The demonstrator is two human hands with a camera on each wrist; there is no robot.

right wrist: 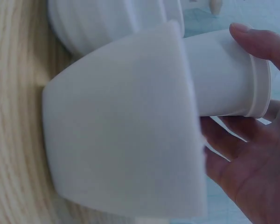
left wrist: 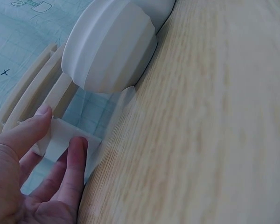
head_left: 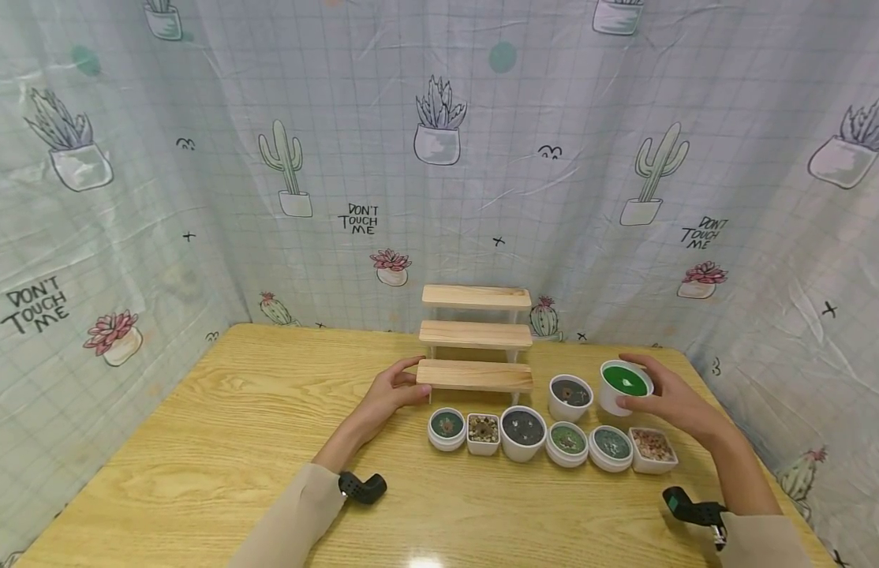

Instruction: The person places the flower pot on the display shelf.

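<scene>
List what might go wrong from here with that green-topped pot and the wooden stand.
The right hand grips the green-topped pot near its rim, so it might slip or tip.
The square gravel pot sits close in front, so a low sideways move could knock it.
The left hand holds the near left end of the wooden stand; a tug there might shift it.

A broad passage runs between the counter's [head_left: 162, 442] left edge and the left hand [head_left: 386, 398], up to the back-left corner. The stepped stand [head_left: 475, 335] blocks the middle of the back edge; a close row of small pots [head_left: 567, 446] bars low approach from the front. A narrow gap parts stand and dark-filled pot [head_left: 570, 397]. Toward the right edge, the right hand [head_left: 670, 402] and green-topped pot [head_left: 624, 386] obstruct.
</scene>
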